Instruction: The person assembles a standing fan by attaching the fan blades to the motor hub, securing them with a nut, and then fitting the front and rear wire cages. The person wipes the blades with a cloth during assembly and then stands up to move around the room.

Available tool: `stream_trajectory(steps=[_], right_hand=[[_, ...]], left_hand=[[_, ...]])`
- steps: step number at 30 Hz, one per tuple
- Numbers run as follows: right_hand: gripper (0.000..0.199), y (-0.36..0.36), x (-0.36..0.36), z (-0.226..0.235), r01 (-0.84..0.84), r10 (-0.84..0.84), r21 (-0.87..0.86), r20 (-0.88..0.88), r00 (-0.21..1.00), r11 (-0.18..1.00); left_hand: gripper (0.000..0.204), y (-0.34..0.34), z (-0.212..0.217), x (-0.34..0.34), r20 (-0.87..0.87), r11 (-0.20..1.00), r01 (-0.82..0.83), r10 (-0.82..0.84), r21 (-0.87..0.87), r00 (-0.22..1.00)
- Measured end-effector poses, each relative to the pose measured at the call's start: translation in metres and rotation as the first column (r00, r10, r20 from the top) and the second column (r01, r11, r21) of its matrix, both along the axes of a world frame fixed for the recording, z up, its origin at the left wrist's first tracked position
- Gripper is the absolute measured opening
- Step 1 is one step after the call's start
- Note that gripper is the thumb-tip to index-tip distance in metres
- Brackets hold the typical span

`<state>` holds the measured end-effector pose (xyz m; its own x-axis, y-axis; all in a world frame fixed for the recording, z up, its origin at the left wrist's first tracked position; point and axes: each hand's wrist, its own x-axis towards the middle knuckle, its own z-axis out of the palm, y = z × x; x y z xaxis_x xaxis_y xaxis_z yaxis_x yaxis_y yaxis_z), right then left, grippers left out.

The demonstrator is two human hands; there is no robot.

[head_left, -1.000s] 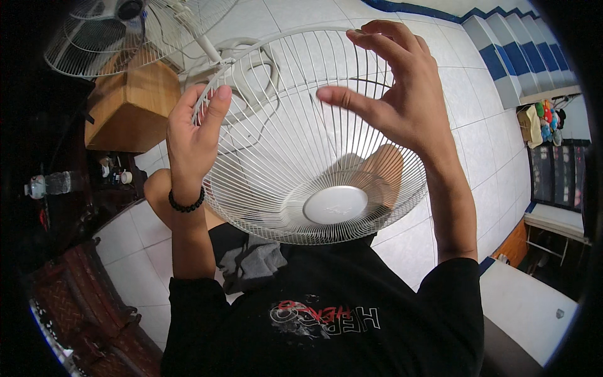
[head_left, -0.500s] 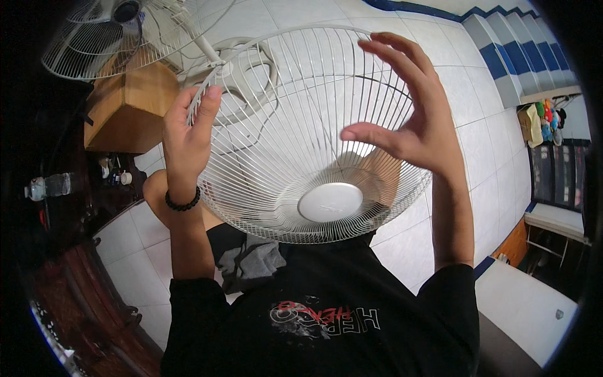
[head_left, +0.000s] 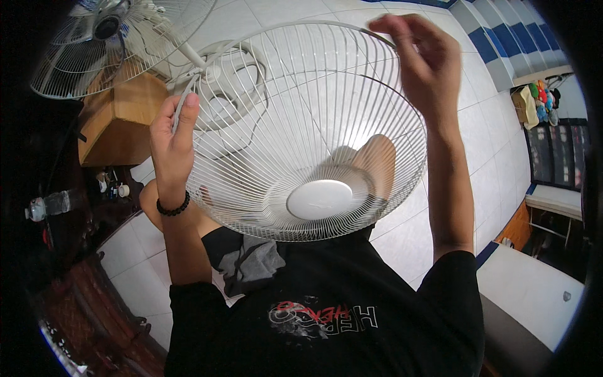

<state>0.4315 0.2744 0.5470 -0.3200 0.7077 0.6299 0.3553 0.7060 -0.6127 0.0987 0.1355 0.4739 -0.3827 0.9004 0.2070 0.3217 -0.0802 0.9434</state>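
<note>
On my left I see 1 light wooden cabinet [head_left: 119, 119], 1 clear bottle [head_left: 58, 203] and dark carved furniture [head_left: 94, 317]; on my right, pale floor tiles [head_left: 488, 135], blue-and-grey steps [head_left: 512, 38] and colourful plush toys [head_left: 544, 100].

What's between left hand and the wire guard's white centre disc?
Head view: from left hand to white centre disc, just the wire guard's bars, tiled floor showing through.

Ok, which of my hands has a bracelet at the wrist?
Your left hand, gripping the wire fan guard by its rim: it wears a black beaded bracelet. Your right hand has none.
</note>
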Motion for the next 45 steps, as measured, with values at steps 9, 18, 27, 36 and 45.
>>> stream_trajectory(steps=[9, 18, 27, 36, 45], right_hand=[[0.048, -0.029, 0.001, -0.006, -0.072, 0.039, 0.13, 0.242, 0.969, 0.989], [0.032, 0.0, -0.004, -0.019, 0.041, -0.03, -0.078, 0.144, 0.989, 0.996], [0.032, 0.018, 0.034, -0.014, -0.007, 0.023, -0.105, 0.15, 0.988, 0.994], [0.073, -0.011, -0.043, 0.0, -0.193, 0.136, 0.104, 0.401, 0.906, 0.976], [0.024, -0.012, -0.067, 0.029, 0.024, 0.026, -0.258, 0.186, 0.982, 0.966]], left_hand=[[0.038, 0.001, -0.007, -0.009, 0.019, 1.0, 0.015, -0.015, -0.012, 1.0], [0.037, 0.0, -0.005, -0.005, -0.034, 1.0, 0.027, -0.026, 0.011, 0.999], [0.042, 0.003, -0.01, -0.008, -0.035, 0.999, -0.023, 0.022, -0.031, 0.999], [0.04, -0.003, -0.002, -0.009, -0.068, 0.998, 0.011, -0.015, -0.06, 0.998], [0.042, -0.004, -0.003, -0.008, -0.064, 0.998, -0.021, 0.018, -0.057, 0.998]])
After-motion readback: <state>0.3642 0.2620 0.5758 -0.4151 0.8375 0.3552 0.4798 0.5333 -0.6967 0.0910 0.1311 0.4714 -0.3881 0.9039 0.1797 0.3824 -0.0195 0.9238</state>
